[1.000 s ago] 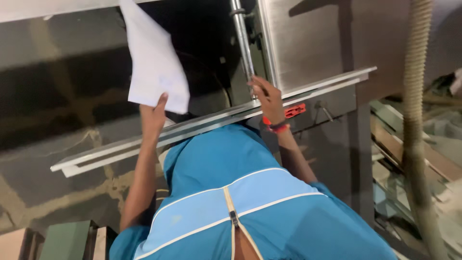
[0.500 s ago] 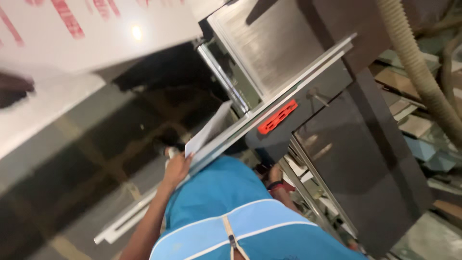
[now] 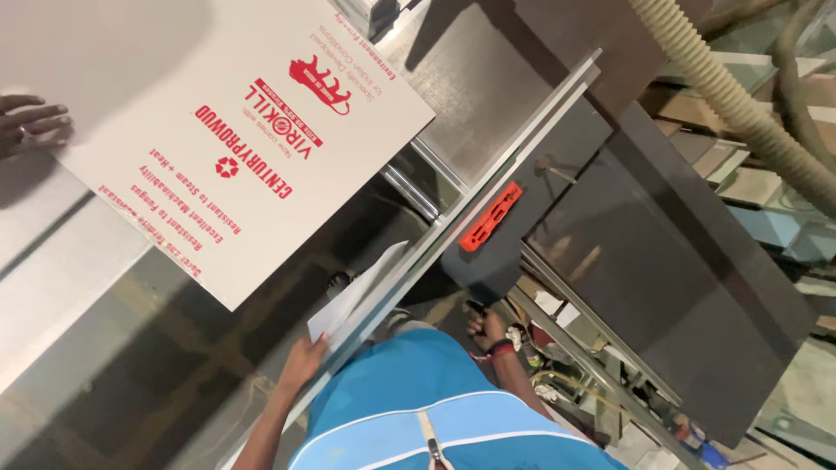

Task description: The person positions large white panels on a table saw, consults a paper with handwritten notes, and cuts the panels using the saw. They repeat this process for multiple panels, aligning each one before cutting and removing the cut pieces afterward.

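Gripping a white sheet [image 3: 353,300] at lower centre.
Left hand [image 3: 303,361] closed on sheet beside rail [image 3: 488,187]; right hand [image 3: 489,328] finger state unclear.

The left hand [image 3: 302,361] is stretched forward on a straight arm, fingers curled in a grip. The right hand [image 3: 488,328] sits lower and nearer the body, wrist bent, fingers loosely curled.

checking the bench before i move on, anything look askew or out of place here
Nothing looks damaged or spilled. The large white board lies askew to the metal rail, held at its far edge by another person's hand. The left hand holds a white sheet.
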